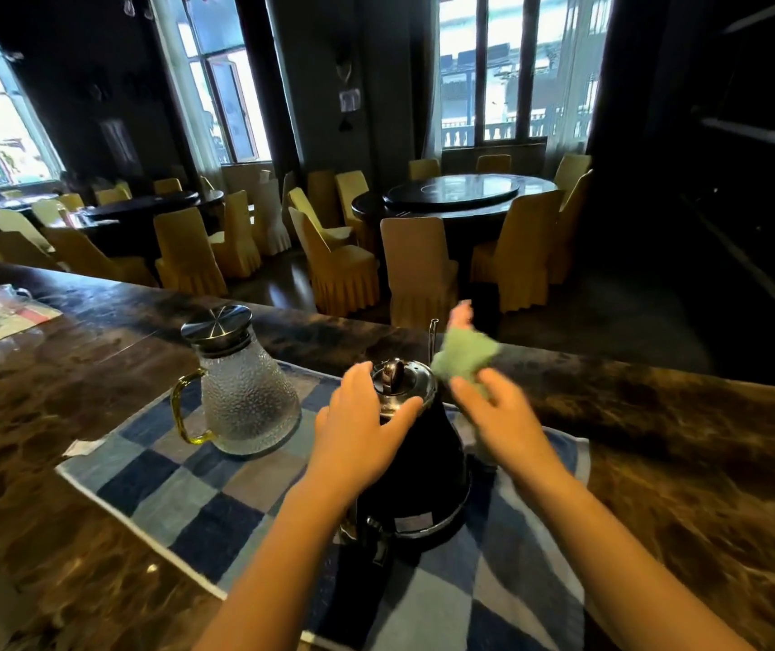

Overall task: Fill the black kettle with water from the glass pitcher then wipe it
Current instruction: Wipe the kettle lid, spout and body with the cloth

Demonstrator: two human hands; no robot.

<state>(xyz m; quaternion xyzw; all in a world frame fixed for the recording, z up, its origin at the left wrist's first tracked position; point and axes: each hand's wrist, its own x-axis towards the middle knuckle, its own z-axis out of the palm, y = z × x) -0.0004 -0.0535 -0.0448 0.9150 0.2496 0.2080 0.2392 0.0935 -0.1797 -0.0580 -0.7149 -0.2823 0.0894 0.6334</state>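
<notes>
Black kettle [432, 462] between both hands: left hand [357, 418] grips it, right hand [505, 418] holds cloth [465, 352].

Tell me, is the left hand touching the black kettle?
Touching. The head view shows the left hand on the black kettle, its thumb and fingers curved round the upper part.

Both forearms extended, left hand [362, 425] cupped round black kettle [428, 446], right hand [500, 411] pinching green cloth [463, 352], motion-blurred
</notes>
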